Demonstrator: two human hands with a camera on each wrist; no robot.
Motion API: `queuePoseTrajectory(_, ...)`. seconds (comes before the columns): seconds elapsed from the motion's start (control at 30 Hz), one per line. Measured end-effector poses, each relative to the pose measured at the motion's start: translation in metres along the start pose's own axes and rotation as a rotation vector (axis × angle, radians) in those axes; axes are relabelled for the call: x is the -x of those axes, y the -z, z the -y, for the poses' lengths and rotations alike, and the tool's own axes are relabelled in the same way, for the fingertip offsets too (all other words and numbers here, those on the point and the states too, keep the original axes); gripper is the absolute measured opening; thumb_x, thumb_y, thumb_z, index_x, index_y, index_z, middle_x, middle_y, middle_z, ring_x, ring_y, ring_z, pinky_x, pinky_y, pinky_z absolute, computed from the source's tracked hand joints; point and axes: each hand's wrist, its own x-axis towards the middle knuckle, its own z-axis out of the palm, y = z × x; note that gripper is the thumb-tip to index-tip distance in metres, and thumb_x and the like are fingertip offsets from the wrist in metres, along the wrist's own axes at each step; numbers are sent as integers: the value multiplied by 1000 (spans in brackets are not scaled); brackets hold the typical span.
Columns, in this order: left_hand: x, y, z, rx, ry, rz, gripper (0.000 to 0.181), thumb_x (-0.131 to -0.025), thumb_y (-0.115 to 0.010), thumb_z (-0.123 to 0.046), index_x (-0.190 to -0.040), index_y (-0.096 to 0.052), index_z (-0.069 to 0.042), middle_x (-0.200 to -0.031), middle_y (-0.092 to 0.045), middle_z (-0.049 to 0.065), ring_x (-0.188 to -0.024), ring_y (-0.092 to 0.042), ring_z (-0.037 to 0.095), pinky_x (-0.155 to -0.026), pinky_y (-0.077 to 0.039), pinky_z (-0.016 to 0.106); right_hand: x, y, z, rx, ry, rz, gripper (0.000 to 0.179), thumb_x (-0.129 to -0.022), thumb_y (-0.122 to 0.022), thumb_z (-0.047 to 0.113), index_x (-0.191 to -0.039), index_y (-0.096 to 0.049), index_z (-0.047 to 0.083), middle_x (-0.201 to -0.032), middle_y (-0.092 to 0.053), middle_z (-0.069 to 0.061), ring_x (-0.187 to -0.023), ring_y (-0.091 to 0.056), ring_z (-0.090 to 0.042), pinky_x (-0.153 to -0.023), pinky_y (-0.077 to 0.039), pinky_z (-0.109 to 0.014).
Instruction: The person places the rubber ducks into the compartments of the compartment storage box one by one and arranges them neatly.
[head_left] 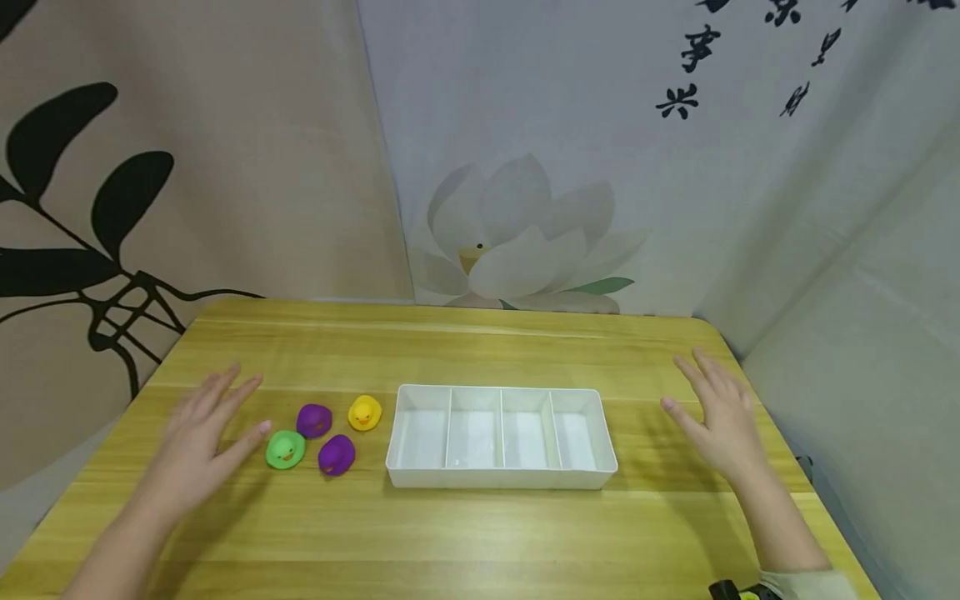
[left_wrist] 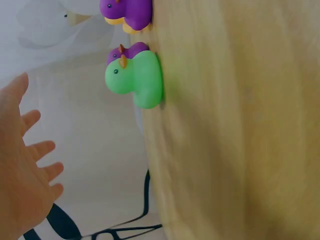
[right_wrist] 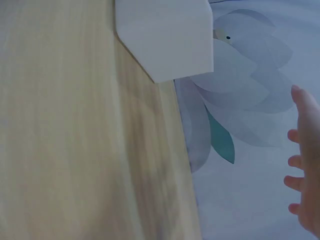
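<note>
My left hand (head_left: 202,442) hovers over the left part of the table, fingers spread and holding nothing. Just right of its thumb sits a green rubber duck (head_left: 286,450), which the left wrist view shows side-on. Two purple rubber ducks, one behind (head_left: 314,421) and one in front (head_left: 337,455), stand beside the green one. A yellow rubber duck (head_left: 364,413) is farther right, close to a white tray (head_left: 501,478) with several compartments, all bare. Over the table's right side, my right hand (head_left: 720,417) is held with its fingers extended and nothing in them, apart from the tray.
The wooden table (head_left: 480,542) has its far edge against a pale curtain (head_left: 540,125) printed with a lotus and black characters. Another curtain (head_left: 262,167) with dark leaves hangs at the left. A black device (head_left: 726,590) shows by the right sleeve.
</note>
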Motion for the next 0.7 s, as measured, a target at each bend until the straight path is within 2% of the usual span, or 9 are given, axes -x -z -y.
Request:
queuePoseTrajectory(0.2, 5, -7, 1, 129, 50, -26, 63, -92, -64, -23, -148, -36, -11, -153, -23, 21, -135, -17, 50, -100, -4, 74, 5, -16, 0, -128, 14, -32, 57, -94, -60, 25, -145, -40, 11, -153, -26, -19, -131, -26, -51, -101, -9, -71)
queuePoseTrajectory(0.3, 8, -10, 1, 171, 67, -43, 61, -91, -66, -21, -146, -39, -9, -149, -29, 25, -130, -24, 54, -96, -13, 76, 6, -23, 2, -205, 0, -25, 55, -94, -60, 22, -145, -41, 11, -152, -27, -19, -132, -26, -50, -100, -8, -72)
queuePoseTrajectory(0.4, 11, -15, 3, 210, 72, -47, 60, -91, -67, -18, -143, -41, -5, -145, -33, 28, -127, -28, 56, -95, -15, 76, 8, -28, 3, -282, -23, -19, 53, -94, -60, 18, -144, -43, 13, -152, -28, -19, -133, -24, -50, -99, -9, -74)
queuePoseTrajectory(0.5, 13, -19, 5, 247, 75, -31, 57, -91, -66, -15, -142, -42, -2, -144, -34, 29, -126, -28, 56, -95, -16, 75, 9, -34, 4, -353, -35, -20, 52, -93, -61, 13, -143, -45, 15, -151, -30, -18, -134, -24, -49, -97, -12, -76)
queuePoseTrajectory(0.7, 18, -28, 11, 279, 120, 6, 53, -92, -65, -17, -139, -45, -1, -139, -39, 29, -122, -35, 55, -91, -22, 75, 15, -46, 6, -447, -63, 7, 51, -94, -60, 9, -143, -46, 16, -150, -34, -14, -135, -26, -44, -96, -20, -74)
